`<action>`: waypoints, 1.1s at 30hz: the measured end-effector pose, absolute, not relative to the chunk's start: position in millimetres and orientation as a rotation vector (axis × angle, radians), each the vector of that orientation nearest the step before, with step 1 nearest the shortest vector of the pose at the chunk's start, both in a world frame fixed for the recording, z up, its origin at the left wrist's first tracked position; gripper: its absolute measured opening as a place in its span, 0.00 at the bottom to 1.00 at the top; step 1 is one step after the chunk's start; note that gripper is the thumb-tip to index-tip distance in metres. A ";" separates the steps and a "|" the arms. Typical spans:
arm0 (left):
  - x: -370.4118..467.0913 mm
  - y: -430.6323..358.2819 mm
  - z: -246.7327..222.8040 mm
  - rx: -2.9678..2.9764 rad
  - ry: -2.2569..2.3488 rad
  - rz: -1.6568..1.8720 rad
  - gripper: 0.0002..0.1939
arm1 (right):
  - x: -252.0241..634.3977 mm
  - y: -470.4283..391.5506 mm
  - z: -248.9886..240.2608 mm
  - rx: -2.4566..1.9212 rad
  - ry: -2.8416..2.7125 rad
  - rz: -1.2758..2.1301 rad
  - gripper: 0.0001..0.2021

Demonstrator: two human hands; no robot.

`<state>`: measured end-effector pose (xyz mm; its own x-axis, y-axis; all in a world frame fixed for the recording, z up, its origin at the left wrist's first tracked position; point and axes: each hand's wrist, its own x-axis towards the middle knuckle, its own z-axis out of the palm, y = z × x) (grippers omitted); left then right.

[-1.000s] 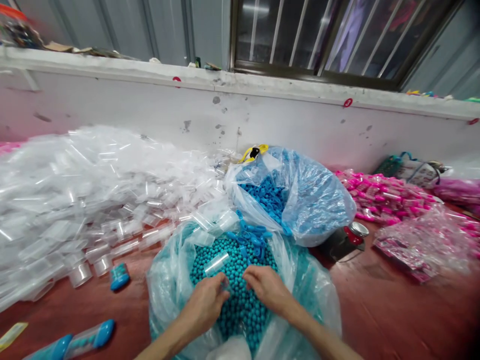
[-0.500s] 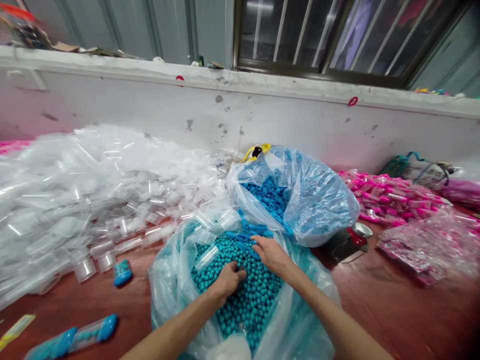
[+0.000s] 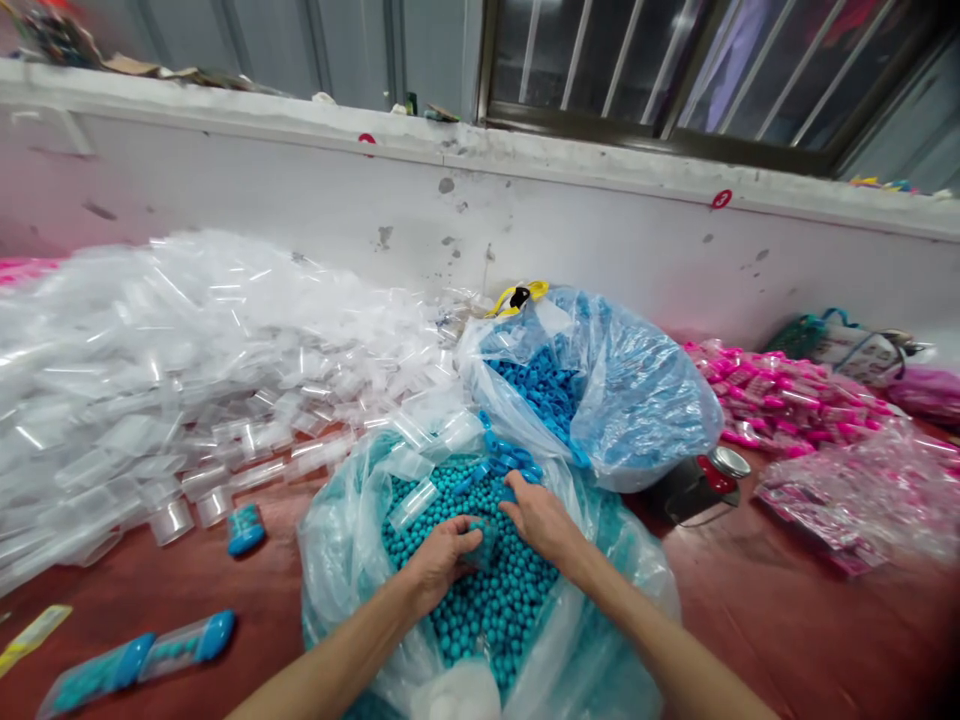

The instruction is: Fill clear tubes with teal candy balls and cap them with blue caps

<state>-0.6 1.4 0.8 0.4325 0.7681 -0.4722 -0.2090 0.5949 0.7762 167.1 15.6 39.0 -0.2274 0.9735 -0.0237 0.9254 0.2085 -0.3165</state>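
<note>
Both forearms are bare and come in from the bottom edge, converging toward the middle. The left forearm [image 3: 337,645] slants up and to the right, the right forearm [image 3: 660,635] up and to the left. The left wrist [image 3: 412,592] looks nearly in line with its forearm, and so does the right wrist [image 3: 581,560]. The left grip [image 3: 441,562] is closed, thumb and index finger bent toward the right, the lower fingers partly hidden. The right grip [image 3: 544,520] sits slightly farther forward, back of the hand up, fingers bent and pointing forward-left; whether its fingertips meet is unclear. The two grips are near each other but apart
</note>
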 end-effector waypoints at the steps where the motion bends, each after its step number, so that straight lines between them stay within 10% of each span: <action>1: -0.9 0.7 1.7 0.704 0.935 0.679 0.20 | 167.5 11.1 39.0 -1.798 -2.302 0.389 0.14; 17: -4.2 -17.5 11.5 0.966 0.889 0.718 0.24 | 151.4 -29.4 23.1 -1.346 -2.231 0.545 0.20; 28: -14.2 -17.7 5.4 1.170 0.868 0.738 0.30 | 147.8 -22.4 29.4 -1.275 -1.603 1.494 0.07; 33: -10.8 -24.9 16.1 1.144 0.926 0.793 0.32 | 140.0 -29.5 32.9 -1.345 -1.571 1.387 0.09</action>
<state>-10.8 -24.9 16.1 0.4150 0.8889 -0.1939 -0.0547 0.2372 0.9699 140.0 -29.5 32.9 -0.2714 0.9495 -0.1577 0.2737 -0.0809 -0.9584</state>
